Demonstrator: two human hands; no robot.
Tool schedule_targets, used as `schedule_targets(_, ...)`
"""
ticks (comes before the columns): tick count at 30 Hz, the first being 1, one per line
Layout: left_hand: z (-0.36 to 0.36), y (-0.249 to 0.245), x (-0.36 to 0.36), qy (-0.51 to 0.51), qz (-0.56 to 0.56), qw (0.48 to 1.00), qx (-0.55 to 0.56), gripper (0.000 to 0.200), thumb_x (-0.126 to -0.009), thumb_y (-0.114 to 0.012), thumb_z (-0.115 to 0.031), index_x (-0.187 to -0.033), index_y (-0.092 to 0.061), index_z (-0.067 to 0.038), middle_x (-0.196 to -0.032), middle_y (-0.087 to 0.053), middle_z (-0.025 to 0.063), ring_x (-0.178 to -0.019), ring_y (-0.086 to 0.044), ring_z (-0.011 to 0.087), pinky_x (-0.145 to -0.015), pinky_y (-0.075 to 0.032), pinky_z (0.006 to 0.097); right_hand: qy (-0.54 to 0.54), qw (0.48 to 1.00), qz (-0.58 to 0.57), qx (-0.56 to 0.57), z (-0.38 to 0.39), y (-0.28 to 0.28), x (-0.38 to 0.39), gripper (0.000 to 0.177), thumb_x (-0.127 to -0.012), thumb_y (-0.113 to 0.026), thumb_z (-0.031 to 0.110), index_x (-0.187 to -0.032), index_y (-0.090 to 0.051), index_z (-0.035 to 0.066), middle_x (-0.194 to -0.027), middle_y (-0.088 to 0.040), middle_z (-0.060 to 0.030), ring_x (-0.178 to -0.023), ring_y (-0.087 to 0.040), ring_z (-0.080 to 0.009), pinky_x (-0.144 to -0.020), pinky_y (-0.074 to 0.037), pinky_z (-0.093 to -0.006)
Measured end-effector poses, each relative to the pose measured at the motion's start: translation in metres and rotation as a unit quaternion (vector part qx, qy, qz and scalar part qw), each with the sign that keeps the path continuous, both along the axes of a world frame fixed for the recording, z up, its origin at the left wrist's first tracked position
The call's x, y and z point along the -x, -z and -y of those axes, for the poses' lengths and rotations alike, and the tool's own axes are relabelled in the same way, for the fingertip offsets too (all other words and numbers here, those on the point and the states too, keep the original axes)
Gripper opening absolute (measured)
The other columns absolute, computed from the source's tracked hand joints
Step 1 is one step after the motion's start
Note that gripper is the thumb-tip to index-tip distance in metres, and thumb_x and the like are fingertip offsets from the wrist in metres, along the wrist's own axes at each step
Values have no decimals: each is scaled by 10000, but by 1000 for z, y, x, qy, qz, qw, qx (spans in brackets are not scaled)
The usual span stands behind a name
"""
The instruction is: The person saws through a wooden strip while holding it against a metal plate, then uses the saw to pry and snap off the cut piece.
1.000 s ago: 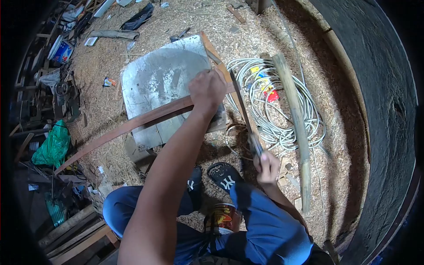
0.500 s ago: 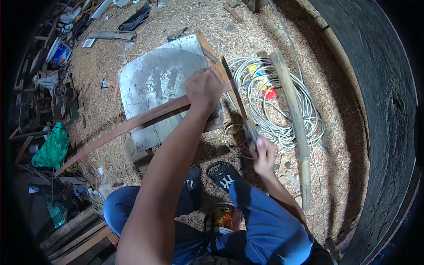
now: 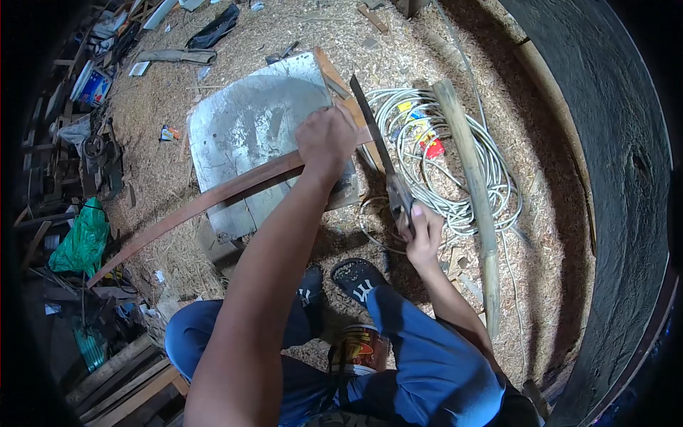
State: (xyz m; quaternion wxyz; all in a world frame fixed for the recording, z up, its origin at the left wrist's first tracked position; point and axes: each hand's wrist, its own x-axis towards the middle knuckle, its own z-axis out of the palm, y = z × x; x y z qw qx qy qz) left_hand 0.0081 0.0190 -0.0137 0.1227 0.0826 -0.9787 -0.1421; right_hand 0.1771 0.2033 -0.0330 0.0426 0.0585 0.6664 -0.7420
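Note:
A long reddish wooden strip (image 3: pixel 213 196) lies across a worn, whitish metal-faced board (image 3: pixel 238 121), its far left end reaching beyond the board. My left hand (image 3: pixel 326 142) is closed over the strip near its right end. In my right hand (image 3: pixel 425 232) is the handle of a handsaw (image 3: pixel 379 135), gripped with the thumb along it. The saw's dark blade points up and away, crossing the strip's right end just past my left fist. Whether the teeth are in a cut is too small to tell.
Coiled pale cable (image 3: pixel 462 206) lies right of the board, with a wooden pole (image 3: pixel 473 171) across it. Wood shavings cover the floor. A large dark beam (image 3: pixel 605 107) curves along the right. At left are a green plastic bag (image 3: pixel 80 238) and scrap wood. A bucket (image 3: pixel 359 350) stands between my legs.
The saw has shifted slightly away from me along its length, with more of its blade past the strip. My left hand stays clamped on the strip.

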Motion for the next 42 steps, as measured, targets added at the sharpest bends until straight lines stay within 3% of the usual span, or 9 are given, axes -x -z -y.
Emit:
schedule_targets(6, -3, -4, 0, -12, 16, 1000, -16, 487, -1023, -467, -282, -716, -721, -2, -745, -702, 248, -701, -699, 445, -712, -562, 518, 10, 998, -1, 55, -18, 16, -60, 428, -1082, -431, 234, -691, -459, 62, -572, -430, 13, -518, -348, -77, -498, -255, -276)
schedule_targets(8, -2, -4, 0, -3, 27, 1000, -15, 486, -1028, -458, -287, -751, -744, -9, -806, -719, 233, -744, -709, 425, -743, -562, 507, 15, 1000, -1, 17, -20, 14, -72, 476, -1080, -414, 305, -671, -450, 65, -544, -434, -39, -485, -359, -103, -492, -275, -287)
schedule_targets(15, -2, -3, -3, 2, 22, 1000, -9, 483, -1029, -468, -278, -748, -747, -1, -822, -727, 220, -780, -722, 390, -761, -564, 485, 14, 1000, -14, 11, 11, 6, 9, 436, -1078, -419, 219, -674, -440, 55, -580, -436, 5, -527, -357, -80, -501, -265, -283)
schedule_targets(22, 1, 0, -2, 2, 39, 999, -30, 492, -1028, -462, -276, -723, -721, 10, -761, -702, 254, -733, -705, 435, -733, -560, 514, 20, 999, -3, 50, -22, 19, -79, 478, -1091, -394, 293, -677, -431, 58, -545, -409, -12, -469, -349, -95, -480, -269, -286)
schedule_targets(24, -2, -4, -3, 24, 8, 999, -32, 488, -1027, -461, -276, -732, -724, 12, -766, -707, 246, -729, -705, 434, -731, -560, 513, -15, 998, -21, -58, -22, 8, -54, 477, -1090, -396, 304, -679, -433, 64, -550, -416, -13, -476, -355, -92, -486, -278, -286)
schedule_targets(28, -1, 2, -4, 18, -11, 1000, -23, 479, -1024, -464, -273, -740, -726, 11, -770, -709, 240, -722, -703, 432, -726, -560, 510, -6, 999, 3, -39, -1, 2, 0, 471, -1090, -402, 316, -700, -461, 57, -562, -436, -14, -497, -375, -93, -498, -278, -286)
schedule_targets(33, -4, -1, 1, -20, 42, 999, -6, 470, -1017, -479, -263, -739, -746, 7, -830, -736, 203, -781, -723, 388, -761, -566, 477, -11, 1000, -16, -13, -23, 13, -65, 438, -1073, -431, 328, -738, -472, 49, -567, -440, -26, -492, -374, -89, -488, -280, -286)
schedule_targets(35, -1, 0, 1, -7, 33, 999, -5, 474, -1019, -473, -265, -743, -745, 8, -835, -737, 203, -784, -724, 390, -764, -567, 478, 34, 998, 37, 48, -25, 8, -80, 435, -1070, -438, 240, -680, -454, 48, -575, -441, 6, -512, -356, -77, -497, -267, -283)
schedule_targets(42, -3, -8, -2, 2, 60, 998, -8, 482, -1029, -453, -265, -760, -748, 7, -849, -736, 208, -812, -726, 391, -781, -566, 475, -11, 999, -45, -18, -8, 25, -8, 409, -1080, -439, 204, -710, -463, 32, -573, -436, 5, -517, -357, -81, -502, -275, -289)
